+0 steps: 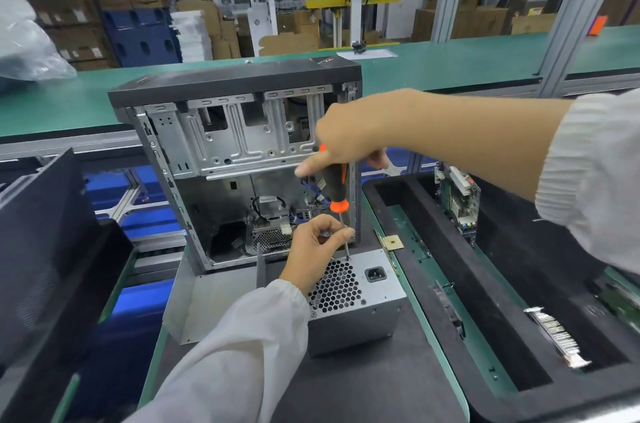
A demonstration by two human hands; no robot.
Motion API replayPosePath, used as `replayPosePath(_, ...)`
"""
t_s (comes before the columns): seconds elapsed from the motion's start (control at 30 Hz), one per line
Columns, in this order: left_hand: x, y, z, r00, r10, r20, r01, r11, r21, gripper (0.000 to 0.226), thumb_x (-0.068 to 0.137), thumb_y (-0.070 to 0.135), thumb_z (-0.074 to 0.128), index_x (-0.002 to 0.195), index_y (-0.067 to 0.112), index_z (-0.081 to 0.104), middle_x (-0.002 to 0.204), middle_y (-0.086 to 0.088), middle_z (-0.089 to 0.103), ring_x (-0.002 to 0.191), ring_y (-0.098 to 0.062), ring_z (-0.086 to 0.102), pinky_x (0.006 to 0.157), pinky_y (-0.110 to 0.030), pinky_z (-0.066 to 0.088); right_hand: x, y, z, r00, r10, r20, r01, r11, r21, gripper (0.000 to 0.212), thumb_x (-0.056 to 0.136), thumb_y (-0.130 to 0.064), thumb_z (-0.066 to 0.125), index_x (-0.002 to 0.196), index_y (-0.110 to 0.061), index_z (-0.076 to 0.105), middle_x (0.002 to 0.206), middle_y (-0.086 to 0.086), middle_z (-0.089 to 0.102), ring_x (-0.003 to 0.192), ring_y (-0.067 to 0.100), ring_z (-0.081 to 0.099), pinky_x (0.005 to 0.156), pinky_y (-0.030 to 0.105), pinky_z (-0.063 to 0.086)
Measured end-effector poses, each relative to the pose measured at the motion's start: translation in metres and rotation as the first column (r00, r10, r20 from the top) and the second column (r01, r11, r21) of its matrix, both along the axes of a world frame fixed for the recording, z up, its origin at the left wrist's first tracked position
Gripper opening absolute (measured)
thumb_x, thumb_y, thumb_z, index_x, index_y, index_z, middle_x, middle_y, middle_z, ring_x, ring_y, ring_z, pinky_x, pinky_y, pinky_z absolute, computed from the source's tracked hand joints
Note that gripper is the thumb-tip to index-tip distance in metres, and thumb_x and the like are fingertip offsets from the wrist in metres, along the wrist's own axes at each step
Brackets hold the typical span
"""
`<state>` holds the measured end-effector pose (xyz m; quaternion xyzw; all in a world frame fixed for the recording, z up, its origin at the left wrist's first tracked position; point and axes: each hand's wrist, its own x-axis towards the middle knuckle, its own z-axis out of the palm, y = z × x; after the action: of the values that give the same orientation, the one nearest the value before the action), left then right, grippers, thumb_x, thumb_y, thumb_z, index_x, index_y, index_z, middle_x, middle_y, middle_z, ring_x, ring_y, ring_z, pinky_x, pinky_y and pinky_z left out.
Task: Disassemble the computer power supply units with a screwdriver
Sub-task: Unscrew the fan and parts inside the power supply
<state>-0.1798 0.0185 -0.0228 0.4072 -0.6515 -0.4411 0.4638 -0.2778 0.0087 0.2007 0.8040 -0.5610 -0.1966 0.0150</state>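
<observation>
Steel-cased and likely heavy, the power supply unit (353, 298) won't flex; steady its walls. Your right hand (349, 135) clamps the screwdriver (335, 185) handle; your left hand (317, 242) pinches the shaft, tip at the casing's 12 o'clock edge.

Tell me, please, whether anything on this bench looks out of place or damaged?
Nothing stands out. The right hand holds the screwdriver upright on the power supply, and the left hand steadies its shaft.
</observation>
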Motion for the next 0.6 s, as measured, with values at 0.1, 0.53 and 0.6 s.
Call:
replayPosePath(0.1, 0.004, -0.001, 0.001, 0.999, -0.022, 0.024, 0.022, 1.000, -0.003, 0.015, 0.090, 0.019, 0.068, 0.077, 0.025, 0.068, 0.074, 0.015, 0.066, 0.071, -0.002, 0.058, 0.076, -0.020, 0.044, -0.003, -0.002, -0.017, 0.998, 0.062, -0.019, -0.064, 0.981, -0.185, 0.064, 0.092, -0.067, 0.032, 0.068, -0.009, 0.046, 0.044, 0.003, 0.056, 0.050, 0.017, 0.055, 0.048, 0.028, 0.036)
replayPosePath(0.53, 0.012, -0.006, 0.010, 0.999, -0.049, -0.024, 0.048, 0.999, -0.015, 0.027, 0.083, 0.007, 0.075, 0.067, 0.029, 0.075, 0.064, 0.013, 0.064, 0.060, 0.001, 0.054, 0.064, -0.011, 0.044, -0.002, -0.022, 0.003, 0.966, 0.191, 0.176, -0.228, 0.949, 0.220, 0.019, 0.095, -0.019, 0.059, 0.111, -0.020, 0.049, 0.090, 0.000, 0.059, 0.065, 0.011, 0.062, 0.059, 0.021, 0.044)
replayPosePath(0.6, 0.011, -0.005, 0.008, 0.999, -0.021, -0.031, 0.021, 1.000, 0.010, 0.032, 0.081, 0.011, 0.077, 0.059, 0.033, 0.071, 0.059, 0.013, 0.061, 0.054, 0.001, 0.049, 0.060, -0.013, 0.043, 0.002, -0.023, 0.006, 0.959, 0.216, 0.182, -0.257, 0.935, 0.245, 0.024, 0.093, -0.016, 0.062, 0.112, -0.024, 0.051, 0.104, 0.003, 0.061, 0.078, 0.017, 0.066, 0.065, 0.024, 0.045)
